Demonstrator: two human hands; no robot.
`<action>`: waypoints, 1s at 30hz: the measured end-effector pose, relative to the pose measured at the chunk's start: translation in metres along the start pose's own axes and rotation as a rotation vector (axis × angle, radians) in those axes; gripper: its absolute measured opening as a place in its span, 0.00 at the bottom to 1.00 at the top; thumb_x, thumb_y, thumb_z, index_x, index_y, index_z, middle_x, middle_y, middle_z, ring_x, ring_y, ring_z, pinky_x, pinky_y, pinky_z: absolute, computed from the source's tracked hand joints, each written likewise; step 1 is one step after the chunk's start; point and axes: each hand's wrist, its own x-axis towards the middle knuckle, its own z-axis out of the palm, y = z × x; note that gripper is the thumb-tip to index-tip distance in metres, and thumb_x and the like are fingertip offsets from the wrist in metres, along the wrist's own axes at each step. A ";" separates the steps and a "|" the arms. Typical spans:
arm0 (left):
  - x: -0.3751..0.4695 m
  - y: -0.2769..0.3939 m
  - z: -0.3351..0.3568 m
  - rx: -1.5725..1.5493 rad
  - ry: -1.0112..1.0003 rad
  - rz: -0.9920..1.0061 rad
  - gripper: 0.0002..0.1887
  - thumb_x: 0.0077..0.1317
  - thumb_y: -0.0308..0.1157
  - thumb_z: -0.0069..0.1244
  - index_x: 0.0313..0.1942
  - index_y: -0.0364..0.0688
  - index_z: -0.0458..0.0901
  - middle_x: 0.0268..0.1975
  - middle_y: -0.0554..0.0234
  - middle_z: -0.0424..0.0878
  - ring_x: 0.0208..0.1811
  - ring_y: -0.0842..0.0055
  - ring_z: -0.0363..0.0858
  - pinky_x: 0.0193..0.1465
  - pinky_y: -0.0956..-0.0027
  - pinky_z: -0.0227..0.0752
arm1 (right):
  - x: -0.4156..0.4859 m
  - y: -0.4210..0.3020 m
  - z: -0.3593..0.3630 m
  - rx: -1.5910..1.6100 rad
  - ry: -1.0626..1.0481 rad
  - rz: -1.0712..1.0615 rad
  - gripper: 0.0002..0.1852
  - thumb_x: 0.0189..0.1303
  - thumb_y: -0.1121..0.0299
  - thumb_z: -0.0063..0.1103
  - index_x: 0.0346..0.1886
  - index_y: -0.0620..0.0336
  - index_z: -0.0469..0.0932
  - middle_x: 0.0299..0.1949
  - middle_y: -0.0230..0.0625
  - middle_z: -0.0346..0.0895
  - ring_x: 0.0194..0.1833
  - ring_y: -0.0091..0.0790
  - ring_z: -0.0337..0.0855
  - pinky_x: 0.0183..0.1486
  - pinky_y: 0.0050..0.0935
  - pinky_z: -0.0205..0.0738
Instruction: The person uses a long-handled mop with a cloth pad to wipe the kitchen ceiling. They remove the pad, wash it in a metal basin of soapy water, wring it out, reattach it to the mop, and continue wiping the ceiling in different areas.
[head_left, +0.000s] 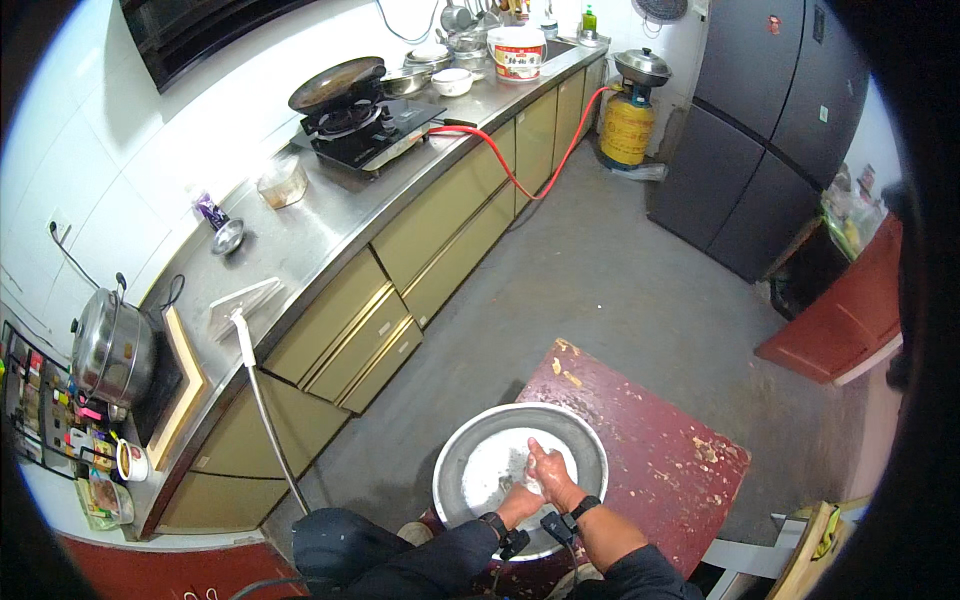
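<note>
A wide metal basin (444, 469) rests on the corner of a worn red wooden table (645, 450) right in front of me. Its floor looks bright white; whether that is liquid, powder or glare I cannot tell. Both hands are together over the basin. My left hand (519, 504) is bent inward against my right hand (553, 474), whose thumb points up and away. Something pale shows between the palms, too small and hidden to name. Each wrist wears a dark band with a small black device.
Along the left runs a steel counter (330, 217) with a gas stove (375, 139), a tilted wok (337, 84) and a steamer pot (112, 345). A white-headed pole (266, 412) leans there. A red hose (517, 176) spans to a yellow gas cylinder (626, 127), near a dark refrigerator (757, 135).
</note>
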 end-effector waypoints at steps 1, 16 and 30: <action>-0.003 0.004 -0.002 0.103 0.076 0.077 0.27 0.59 0.48 0.64 0.45 0.30 0.84 0.38 0.44 0.89 0.39 0.54 0.90 0.40 0.53 0.81 | -0.002 0.001 0.002 0.050 0.040 0.015 0.24 0.72 0.44 0.61 0.31 0.57 0.77 0.25 0.25 0.70 0.26 0.23 0.67 0.26 0.27 0.63; -0.019 0.079 -0.038 0.628 0.077 0.078 0.24 0.63 0.35 0.60 0.56 0.35 0.74 0.43 0.36 0.88 0.44 0.45 0.88 0.48 0.47 0.79 | 0.024 0.007 -0.025 0.509 0.041 0.170 0.24 0.78 0.40 0.45 0.29 0.46 0.67 0.25 0.27 0.68 0.28 0.31 0.71 0.37 0.37 0.72; -0.009 0.106 -0.059 -1.393 -0.811 -0.377 0.13 0.80 0.43 0.44 0.44 0.44 0.77 0.22 0.75 0.67 0.15 0.86 0.61 0.13 0.79 0.50 | -0.020 -0.070 -0.039 0.329 -0.719 -0.259 0.39 0.65 0.53 0.69 0.74 0.62 0.65 0.69 0.49 0.73 0.69 0.45 0.76 0.69 0.43 0.73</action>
